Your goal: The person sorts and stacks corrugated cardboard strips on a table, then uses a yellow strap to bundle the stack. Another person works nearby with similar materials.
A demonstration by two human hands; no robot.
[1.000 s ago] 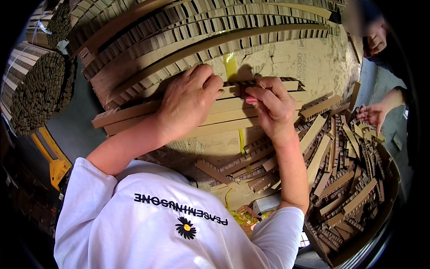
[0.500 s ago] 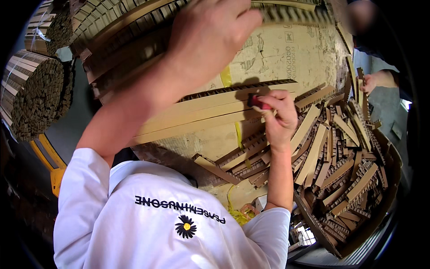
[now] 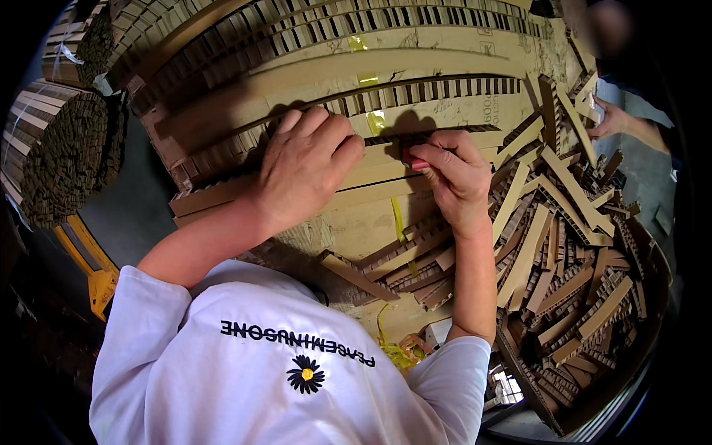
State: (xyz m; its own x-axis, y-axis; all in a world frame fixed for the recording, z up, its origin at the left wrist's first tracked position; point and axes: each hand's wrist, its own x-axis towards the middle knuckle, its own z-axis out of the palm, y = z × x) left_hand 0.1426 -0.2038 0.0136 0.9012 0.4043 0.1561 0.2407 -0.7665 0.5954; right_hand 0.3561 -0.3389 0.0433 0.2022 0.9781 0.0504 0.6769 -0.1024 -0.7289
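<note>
Long strips of honeycomb cardboard point(image 3: 382, 165) lie side by side across the cardboard-covered worktop point(image 3: 334, 230). My left hand point(image 3: 308, 167) rests on the strips, its fingers bent over their far side; the fingertips are partly hidden. To its right, my right hand point(image 3: 460, 182) pinches a small red-and-black tool point(image 3: 415, 156) against the nearer strip, close to that strip's right end. The tool's working end is covered by the fingers and shadow. Just beyond both hands lies another long honeycomb strip point(image 3: 423, 90).
More long strips point(image 3: 297, 33) stretch across the far side. At right, a large cardboard box point(image 3: 530, 378) holds a heap of short pieces point(image 3: 586, 297). Another person's hand point(image 3: 612, 122) is beyond the heap. Rolled cardboard bundles point(image 3: 70, 159) and a yellow metal frame point(image 3: 96, 274) stand left.
My left hand has come back toward me and down onto the near strips. Long strips now lie across the worktop beyond it. My right hand stays near its place with the red-and-black tool.
</note>
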